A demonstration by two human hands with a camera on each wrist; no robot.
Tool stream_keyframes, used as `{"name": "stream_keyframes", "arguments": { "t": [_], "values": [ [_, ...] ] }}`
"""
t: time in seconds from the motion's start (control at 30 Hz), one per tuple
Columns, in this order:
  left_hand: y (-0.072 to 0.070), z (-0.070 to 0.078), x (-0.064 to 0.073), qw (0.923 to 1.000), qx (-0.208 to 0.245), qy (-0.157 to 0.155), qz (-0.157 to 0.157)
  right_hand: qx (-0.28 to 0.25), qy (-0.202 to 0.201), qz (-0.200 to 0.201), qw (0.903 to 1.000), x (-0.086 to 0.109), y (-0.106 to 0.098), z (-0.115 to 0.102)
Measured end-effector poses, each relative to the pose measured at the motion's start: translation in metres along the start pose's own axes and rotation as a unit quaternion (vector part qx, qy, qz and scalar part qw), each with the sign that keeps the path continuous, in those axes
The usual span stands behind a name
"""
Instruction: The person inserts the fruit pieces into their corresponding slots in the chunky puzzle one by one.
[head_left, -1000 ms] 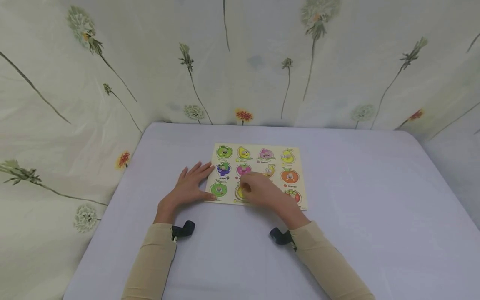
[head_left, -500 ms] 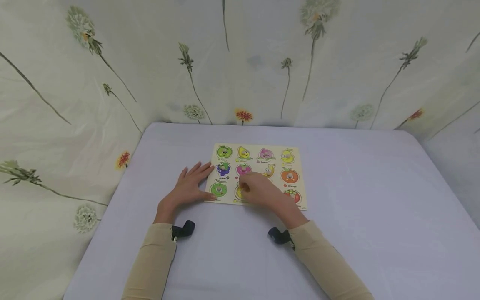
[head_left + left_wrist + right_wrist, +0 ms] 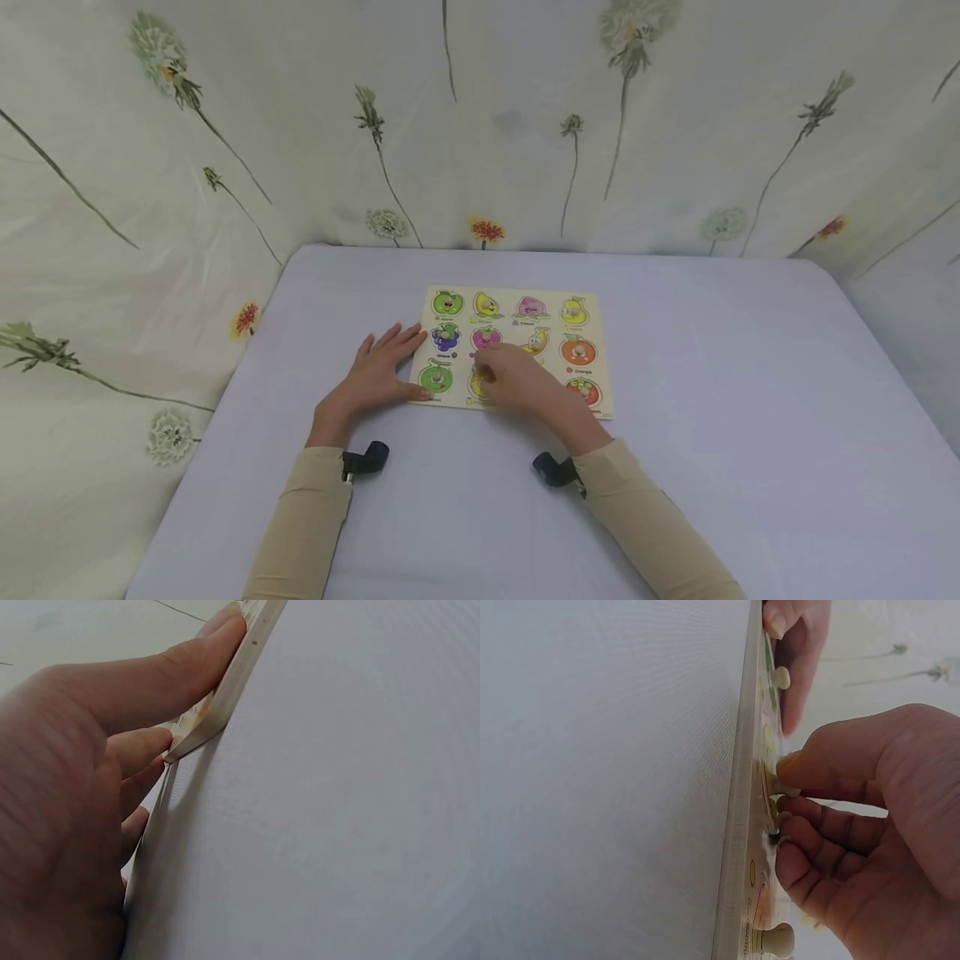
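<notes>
A wooden knobbed fruit puzzle board lies on the table, its fruit pieces sitting in rows. My left hand rests at the board's left edge with fingers spread. In the left wrist view its thumb lies along the board's edge. Over the bottom row, my right hand covers most of a yellow fruit piece. The right wrist view shows thumb and index finger pinching that piece's knob, the other fingers curled beside it. Whether the piece is lifted from its slot I cannot tell.
A white cloth covers the table. Behind and to the left hangs a dandelion-print curtain. The green melon piece and the red piece flank the right hand, their knobs standing up.
My right hand has shifted very slightly to the left, still over the yellow piece. The left hand keeps its place at the board's edge.
</notes>
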State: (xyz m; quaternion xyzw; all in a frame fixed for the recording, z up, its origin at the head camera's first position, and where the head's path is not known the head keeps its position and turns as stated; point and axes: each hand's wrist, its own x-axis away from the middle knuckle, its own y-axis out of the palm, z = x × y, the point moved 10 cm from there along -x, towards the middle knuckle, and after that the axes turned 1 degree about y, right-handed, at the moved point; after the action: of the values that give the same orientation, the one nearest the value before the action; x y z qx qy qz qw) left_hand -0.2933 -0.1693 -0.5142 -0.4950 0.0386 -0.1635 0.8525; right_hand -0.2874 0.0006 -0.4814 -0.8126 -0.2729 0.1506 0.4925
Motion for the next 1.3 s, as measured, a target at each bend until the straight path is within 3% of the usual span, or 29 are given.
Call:
{"name": "stream_keyframes", "arguments": {
  "t": [0.5,0.73,1.13,1.3],
  "values": [
    [-0.004,0.002,-0.003,0.9998,-0.012,0.011,0.010,0.000,-0.004,-0.004,1.0000,-0.003,-0.003,0.001],
    [-0.005,0.004,0.001,1.0000,0.004,0.007,0.001,-0.006,-0.019,0.005,0.9998,-0.001,-0.005,-0.003],
    [-0.001,0.001,0.001,0.9999,-0.007,0.011,0.007,-0.021,0.008,0.001,0.9998,0.005,-0.004,0.005],
    [0.002,0.000,0.001,0.9999,0.001,0.011,0.001,-0.038,0.039,0.011,0.9984,0.011,-0.007,0.017]
  ]
}}
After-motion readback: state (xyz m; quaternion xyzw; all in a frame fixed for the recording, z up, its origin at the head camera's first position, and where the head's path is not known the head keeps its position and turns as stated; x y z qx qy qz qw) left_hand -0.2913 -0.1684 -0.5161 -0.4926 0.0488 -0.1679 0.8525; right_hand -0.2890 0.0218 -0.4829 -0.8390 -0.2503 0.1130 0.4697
